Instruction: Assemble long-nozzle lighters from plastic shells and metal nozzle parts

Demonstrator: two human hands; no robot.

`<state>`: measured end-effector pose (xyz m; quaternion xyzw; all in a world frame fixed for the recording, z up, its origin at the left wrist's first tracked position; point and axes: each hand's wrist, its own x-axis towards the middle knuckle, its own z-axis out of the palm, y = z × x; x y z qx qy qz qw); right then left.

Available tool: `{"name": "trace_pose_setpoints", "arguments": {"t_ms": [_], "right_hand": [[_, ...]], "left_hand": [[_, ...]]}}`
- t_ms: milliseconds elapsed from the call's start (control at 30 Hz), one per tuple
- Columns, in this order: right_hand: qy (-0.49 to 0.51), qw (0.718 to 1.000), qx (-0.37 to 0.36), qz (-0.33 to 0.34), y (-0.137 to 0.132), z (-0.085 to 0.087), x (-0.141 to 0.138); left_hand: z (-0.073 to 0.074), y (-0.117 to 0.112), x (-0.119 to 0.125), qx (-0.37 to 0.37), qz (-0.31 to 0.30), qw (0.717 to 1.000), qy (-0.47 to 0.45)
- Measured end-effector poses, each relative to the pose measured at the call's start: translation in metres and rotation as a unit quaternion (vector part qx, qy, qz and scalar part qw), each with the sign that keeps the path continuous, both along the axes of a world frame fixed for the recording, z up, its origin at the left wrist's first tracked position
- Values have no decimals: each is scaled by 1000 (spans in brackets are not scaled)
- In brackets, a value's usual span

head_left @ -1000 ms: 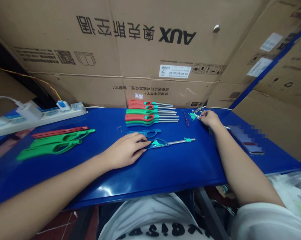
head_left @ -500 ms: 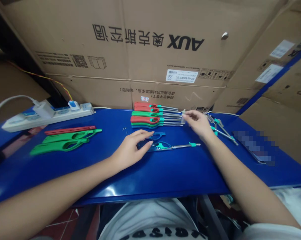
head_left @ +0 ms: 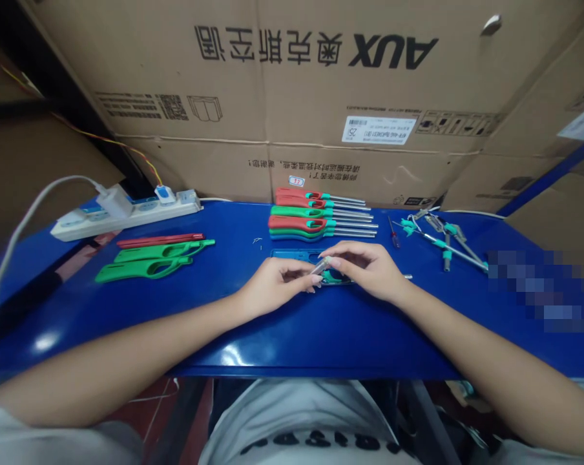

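Observation:
My left hand and my right hand meet over the middle of the table. Between their fingertips is a small clear lighter fuel tank with a pale end, pinched from both sides. Under and behind the hands lies an opened blue lighter shell, partly hidden. A turquoise trigger shows just below the fingers, and its metal tube sticks out past my right hand. Behind, assembled red, green and blue stick lighters lie stacked with their tubes to the right.
Green shell halves and red shell halves lie left. A white power strip stands at the back left. To the right are a small screwdriver and loose tubes with turquoise parts. A cardboard panel walls the back.
My right hand has come from the back right to the middle, bringing the fuel tank to my left hand. My left hand has closed on it as well. The view has shifted.

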<state>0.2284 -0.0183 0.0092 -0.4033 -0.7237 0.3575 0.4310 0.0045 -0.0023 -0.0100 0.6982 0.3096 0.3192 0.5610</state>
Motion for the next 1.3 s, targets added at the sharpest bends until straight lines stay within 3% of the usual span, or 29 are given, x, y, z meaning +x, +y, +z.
{"name": "trace_pose_setpoints", "arguments": {"t_ms": [133, 300, 433, 667, 833, 1000, 1300], "right_hand": [[-5, 999, 53, 6, -1, 4, 0], [3, 997, 64, 49, -1, 4, -2], [-20, 996, 50, 74, -1, 5, 0], [-31, 998, -35, 40, 1, 6, 8], [-77, 991, 101, 42, -1, 4, 7], [-120, 961, 246, 47, -5, 6, 5], [-136, 950, 277, 46, -8, 8, 4]], "left_hand": [[0, 0, 0, 12, 2, 1000, 4], [3, -2, 1, 19, -13, 999, -23], [5, -2, 0, 9, -33, 999, -30], [6, 2, -3, 25, -12, 999, -40], [5, 3, -2, 9, -11, 999, -51], [2, 2, -1, 4, -31, 998, -45], [1, 1, -1, 45, -23, 998, -27]]}}
